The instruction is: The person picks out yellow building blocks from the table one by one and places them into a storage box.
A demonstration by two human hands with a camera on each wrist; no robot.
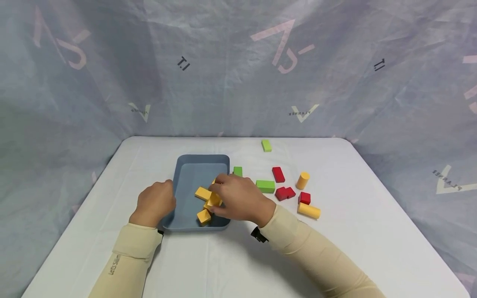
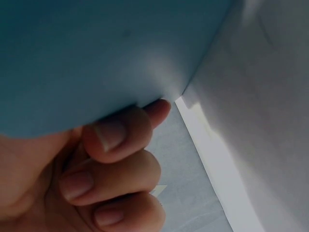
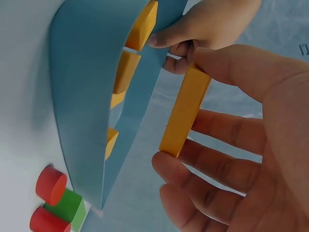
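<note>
A blue-grey tray lies on the white table, left of centre. My left hand grips its left wall, thumb inside and fingers curled outside, as the right wrist view shows. Over the tray's right side, my right hand pinches a long yellow block between thumb and fingertips. Below and around that hand, several yellow blocks lie in the tray, among them a flat block and a cube-like block. My right hand partly hides others. Mostly tray wall and curled left fingers fill the left wrist view.
Right of the tray lie green blocks, a red rectangular block, more red pieces and a red cube. One yellow cylinder stands; another yellow cylinder lies down. A light green block sits near the back edge.
</note>
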